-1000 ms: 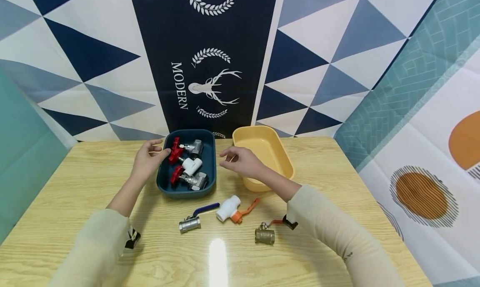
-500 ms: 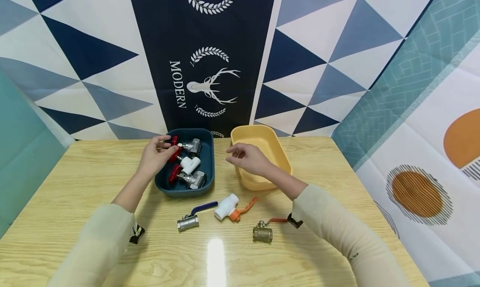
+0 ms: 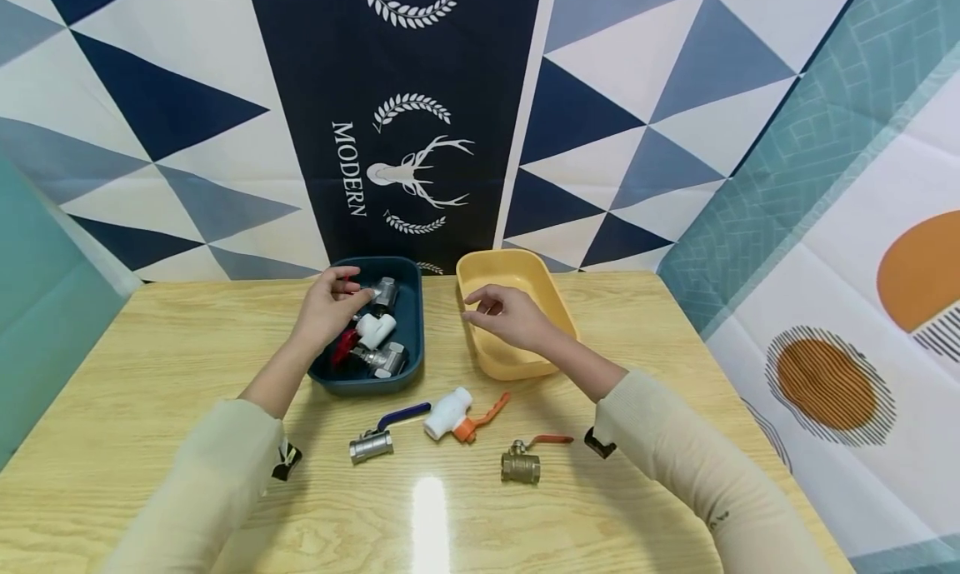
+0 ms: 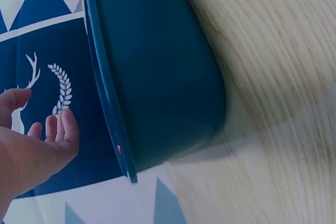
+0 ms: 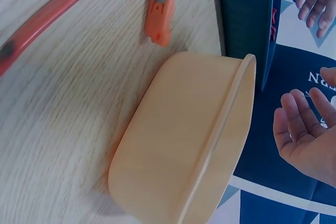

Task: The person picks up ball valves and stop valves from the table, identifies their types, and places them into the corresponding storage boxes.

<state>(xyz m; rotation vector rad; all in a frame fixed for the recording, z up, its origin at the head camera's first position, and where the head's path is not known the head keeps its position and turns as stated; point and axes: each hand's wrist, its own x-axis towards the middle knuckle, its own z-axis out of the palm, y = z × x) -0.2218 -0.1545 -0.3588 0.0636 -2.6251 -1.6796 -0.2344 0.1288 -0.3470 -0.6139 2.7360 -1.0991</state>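
My left hand (image 3: pixel 330 309) hovers over the left side of a dark blue bin (image 3: pixel 412 317), fingers loosely bent and holding nothing. In the left wrist view that hand (image 4: pixel 39 150) is apart from the bin's rim. Inside the bin lie a metal angle valve (image 3: pixel 386 293), a white plastic valve (image 3: pixel 377 331) and another metal valve (image 3: pixel 390 360) with a red handwheel (image 3: pixel 344 346). Part of the upper contents is hidden by my fingers. My right hand (image 3: pixel 512 316) hangs above the yellow bin (image 3: pixel 525 267), its fingers relaxed around nothing.
On the table in front lie a silver ball valve (image 3: pixel 371 447) with a blue lever, a white plastic ball valve (image 3: pixel 448 413) with an orange handle, and a brass ball valve (image 3: pixel 521 468) with a red lever. A patterned cloth (image 3: pixel 420 57) hangs behind both bins.
My left hand has moved right, from the blue bin's left edge to over its contents. The right hand has drifted right, over the yellow bin. The valves stay put.
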